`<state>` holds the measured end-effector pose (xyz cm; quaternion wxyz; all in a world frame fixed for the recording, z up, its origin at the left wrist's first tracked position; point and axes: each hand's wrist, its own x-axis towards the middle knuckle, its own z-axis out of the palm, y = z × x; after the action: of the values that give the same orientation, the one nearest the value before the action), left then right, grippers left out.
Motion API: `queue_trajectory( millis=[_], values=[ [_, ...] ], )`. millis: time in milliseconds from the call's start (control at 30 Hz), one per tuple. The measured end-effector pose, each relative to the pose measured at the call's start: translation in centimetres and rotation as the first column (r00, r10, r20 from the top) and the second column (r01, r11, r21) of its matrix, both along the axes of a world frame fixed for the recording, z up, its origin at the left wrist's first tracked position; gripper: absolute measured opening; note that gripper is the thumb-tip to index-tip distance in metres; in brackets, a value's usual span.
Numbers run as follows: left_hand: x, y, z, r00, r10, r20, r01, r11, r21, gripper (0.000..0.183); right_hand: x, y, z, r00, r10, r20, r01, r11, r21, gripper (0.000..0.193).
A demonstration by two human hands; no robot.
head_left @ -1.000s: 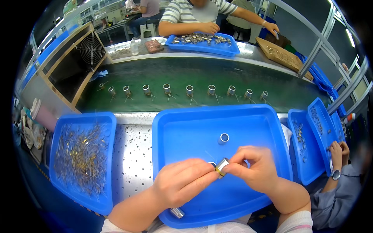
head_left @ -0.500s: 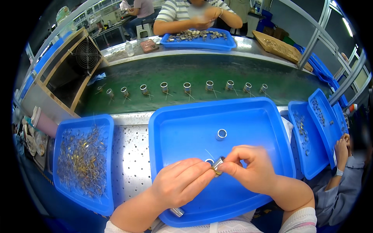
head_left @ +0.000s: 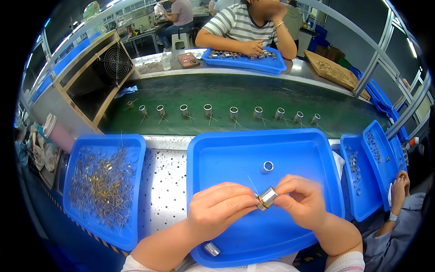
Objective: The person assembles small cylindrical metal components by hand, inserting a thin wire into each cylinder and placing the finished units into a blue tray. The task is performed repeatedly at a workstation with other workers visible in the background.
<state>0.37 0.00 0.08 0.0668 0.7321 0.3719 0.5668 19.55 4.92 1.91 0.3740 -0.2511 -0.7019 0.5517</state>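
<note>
- Right grip (head_left: 299,201), in the head view, pinches one silver cylinder (head_left: 269,196) between thumb and fingers, and holds it tilted above the middle blue tray (head_left: 226,152).
- Left grip (head_left: 219,207) is pressed together at the left end of this cylinder, pinching, as it seems, the yellow band (head_left: 261,200); the fingertips hide part of the contact.
- One thin wire (head_left: 252,185) sticks up near the band, so I judge this piece is halfway; whether it is fully seated, I cannot tell.
- Nine cylinders with wires (head_left: 234,110) stand in a spaced row on the green belt (head_left: 226,86); these look finished at this place.
- Inside the middle blue tray, one upright cylinder (head_left: 267,167) stands beyond the hands and one lying cylinder (head_left: 211,249) is at the near left corner. I see no wire on either, so they seem not yet worked.
- Left blue tray (head_left: 139,186), on the metal bench (head_left: 161,181), bears many wired pieces (head_left: 106,177), so much seems to remain.
</note>
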Motion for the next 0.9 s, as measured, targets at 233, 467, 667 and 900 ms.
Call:
queue_trajectory(
  millis=[233, 467, 667, 900],
  values=[
    [-0.03, -0.05, 0.13, 1.000, -0.016, -0.019, 0.017, 1.000, 0.019, 0.018, 0.27, 0.14, 0.15, 0.999, 0.033, 0.017, -0.033, 0.999, 0.004, 0.011],
    [0.07, -0.06, 0.17, 1.000, -0.005, -0.022, 0.005, 1.000, 0.029, 0.017, 0.27, 0.29, -0.04, 0.998, 0.058, 0.007, -0.058, 0.997, 0.043, 0.012],
    [0.03, -0.13, 0.17, 0.999, -0.018, -0.037, 0.019, 0.999, 0.043, 0.017, 0.28, 0.18, 0.05, 0.997, 0.076, -0.004, -0.076, 0.997, 0.005, 0.011],
    [0.09, -0.04, -0.10, 0.994, -0.045, -0.095, 0.054, 0.995, 0.090, 0.015, 0.34, 0.22, 0.09, 0.994, 0.110, 0.020, -0.110, 0.994, 0.016, 0.010]
  ],
)
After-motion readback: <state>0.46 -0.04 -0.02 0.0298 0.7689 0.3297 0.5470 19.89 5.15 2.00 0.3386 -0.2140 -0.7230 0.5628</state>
